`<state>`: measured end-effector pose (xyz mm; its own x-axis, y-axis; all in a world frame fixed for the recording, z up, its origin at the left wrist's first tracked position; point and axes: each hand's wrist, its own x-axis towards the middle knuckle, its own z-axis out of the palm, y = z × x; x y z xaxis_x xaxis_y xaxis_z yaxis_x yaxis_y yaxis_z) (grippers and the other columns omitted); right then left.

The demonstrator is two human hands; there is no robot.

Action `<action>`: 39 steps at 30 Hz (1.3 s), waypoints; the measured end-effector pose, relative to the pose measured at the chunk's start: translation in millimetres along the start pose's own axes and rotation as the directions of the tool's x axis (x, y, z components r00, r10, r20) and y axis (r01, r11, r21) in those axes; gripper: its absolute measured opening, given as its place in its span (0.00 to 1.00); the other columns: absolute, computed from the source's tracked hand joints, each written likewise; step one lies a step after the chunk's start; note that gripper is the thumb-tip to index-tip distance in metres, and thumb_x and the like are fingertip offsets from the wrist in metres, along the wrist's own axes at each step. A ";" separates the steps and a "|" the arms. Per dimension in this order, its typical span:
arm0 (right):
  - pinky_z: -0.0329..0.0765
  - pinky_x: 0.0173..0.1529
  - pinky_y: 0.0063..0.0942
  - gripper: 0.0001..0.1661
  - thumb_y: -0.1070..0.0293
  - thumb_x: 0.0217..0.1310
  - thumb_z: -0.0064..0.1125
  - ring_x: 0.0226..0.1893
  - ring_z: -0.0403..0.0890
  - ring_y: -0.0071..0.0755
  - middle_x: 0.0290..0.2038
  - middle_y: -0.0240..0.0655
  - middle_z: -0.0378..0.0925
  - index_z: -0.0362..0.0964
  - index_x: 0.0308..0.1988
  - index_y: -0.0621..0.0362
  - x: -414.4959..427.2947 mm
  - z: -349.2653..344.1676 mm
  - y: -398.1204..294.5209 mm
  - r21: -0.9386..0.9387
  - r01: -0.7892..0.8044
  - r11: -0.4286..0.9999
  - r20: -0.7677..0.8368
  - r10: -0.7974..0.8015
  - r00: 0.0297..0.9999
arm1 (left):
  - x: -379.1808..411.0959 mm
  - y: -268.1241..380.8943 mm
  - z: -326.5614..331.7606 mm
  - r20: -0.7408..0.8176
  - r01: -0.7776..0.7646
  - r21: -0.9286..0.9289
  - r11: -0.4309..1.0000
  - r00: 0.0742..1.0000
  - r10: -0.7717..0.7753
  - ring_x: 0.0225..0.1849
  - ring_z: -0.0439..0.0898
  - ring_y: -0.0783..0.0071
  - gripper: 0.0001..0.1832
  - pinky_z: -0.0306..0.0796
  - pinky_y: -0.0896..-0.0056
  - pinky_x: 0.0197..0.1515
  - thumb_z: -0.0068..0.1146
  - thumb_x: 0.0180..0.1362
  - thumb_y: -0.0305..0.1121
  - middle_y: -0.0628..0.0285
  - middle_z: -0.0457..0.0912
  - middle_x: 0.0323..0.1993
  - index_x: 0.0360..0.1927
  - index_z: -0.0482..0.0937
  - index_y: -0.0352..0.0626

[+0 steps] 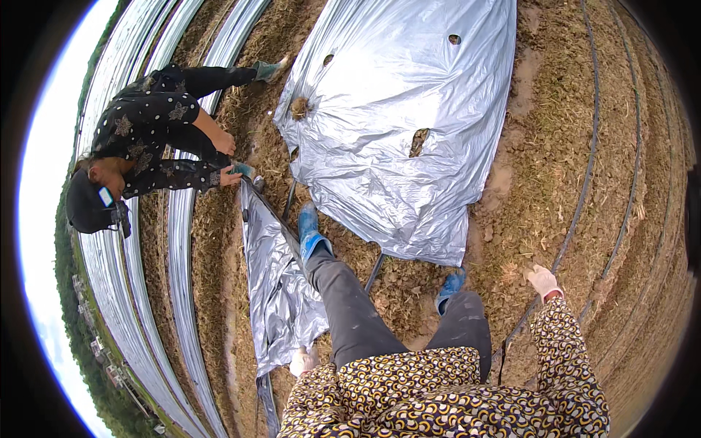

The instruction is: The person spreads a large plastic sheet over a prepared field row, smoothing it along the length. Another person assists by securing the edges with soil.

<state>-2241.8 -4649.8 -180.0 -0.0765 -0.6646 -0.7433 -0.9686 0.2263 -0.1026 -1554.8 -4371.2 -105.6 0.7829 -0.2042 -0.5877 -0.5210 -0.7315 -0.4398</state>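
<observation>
My left hand (302, 362), in a white glove, grips the near edge of a loose piece of silver plastic mulch film (285, 306). That film stretches away to a co-worker's hand (230, 176), which holds its far corner. My right hand (544, 280), gloved too, hangs over bare soil with nothing visible in it; how its fingers are bent is hard to make out. Before me a wide sheet of silver mulch film (383, 186) covers the bed, wrinkled, with several holes cut through it. A dark drip hose (375, 272) comes out from under its near edge.
A co-worker (148, 126) bends over at the left. My blue boots (312, 227) stand on soil by the sheet's near edge. A clump of soil (299, 108) weighs on the sheet. More drip hoses (589, 159) run along the right; film-covered rows (181, 235) lie beyond the co-worker.
</observation>
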 end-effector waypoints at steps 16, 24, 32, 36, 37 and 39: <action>0.76 0.48 0.40 0.22 0.50 0.62 0.50 0.45 0.80 0.52 0.41 0.47 0.80 0.76 0.48 0.49 -72.1 -342.0 36.0 -0.119 -0.063 0.991 -0.503 -0.006 0.864 | 32.9 17.7 -438.3 -0.847 -0.061 0.334 0.941 0.418 0.328 0.54 0.78 0.60 0.31 0.70 0.66 0.58 0.51 0.61 0.55 0.55 0.76 0.57 0.61 0.72 0.48; 0.78 0.46 0.43 0.22 0.51 0.58 0.54 0.43 0.82 0.51 0.38 0.48 0.82 0.81 0.42 0.56 -197.0 -424.8 319.1 -0.579 -0.588 0.564 -0.236 0.575 0.784 | -3.0 193.0 -94.8 -0.326 -0.338 -0.568 0.750 0.930 0.171 0.45 0.80 0.52 0.32 0.72 0.56 0.50 0.57 0.50 0.57 0.54 0.82 0.43 0.53 0.78 0.48; 0.75 0.52 0.40 0.29 0.41 0.59 0.49 0.50 0.78 0.52 0.46 0.47 0.80 0.76 0.52 0.46 70.9 -263.4 88.9 -0.614 -0.163 0.773 0.177 0.336 0.925 | -181.6 176.4 190.3 0.399 0.541 -0.726 0.425 0.834 -0.380 0.57 0.76 0.50 0.40 0.68 0.58 0.59 0.54 0.53 0.58 0.46 0.75 0.58 0.63 0.69 0.38; 0.75 0.42 0.24 0.26 0.56 0.65 0.54 0.36 0.79 0.26 0.38 0.33 0.81 0.70 0.59 0.54 131.2 -213.5 -132.6 0.136 0.091 0.987 0.369 -0.136 0.920 | -165.1 168.9 191.7 0.315 0.462 -0.847 0.263 0.835 -0.451 0.60 0.73 0.52 0.43 0.65 0.60 0.61 0.56 0.55 0.58 0.46 0.73 0.60 0.65 0.65 0.34; 0.74 0.40 0.20 0.27 0.62 0.67 0.53 0.33 0.76 0.20 0.37 0.28 0.78 0.65 0.63 0.58 152.2 -200.7 -148.6 0.379 0.103 0.919 0.359 -0.249 0.899 | -142.0 172.2 166.7 0.303 0.422 -0.875 0.238 0.860 -0.410 0.61 0.72 0.52 0.45 0.65 0.61 0.61 0.56 0.56 0.60 0.46 0.71 0.62 0.66 0.63 0.34; 0.76 0.38 0.21 0.28 0.62 0.66 0.54 0.32 0.77 0.21 0.37 0.28 0.78 0.64 0.63 0.56 154.7 -183.7 -178.9 0.517 0.100 0.850 0.294 -0.287 0.912 | -76.3 190.5 199.8 0.117 0.213 -0.963 0.167 0.883 -0.454 0.60 0.73 0.49 0.48 0.65 0.62 0.61 0.57 0.54 0.63 0.42 0.70 0.62 0.68 0.60 0.37</action>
<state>-2123.8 -4923.8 -155.2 0.2773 -0.4616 -0.8426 -0.7088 0.4938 -0.5037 -1781.7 -4365.0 -280.2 0.8883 0.2277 -0.3988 0.4073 -0.7917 0.4553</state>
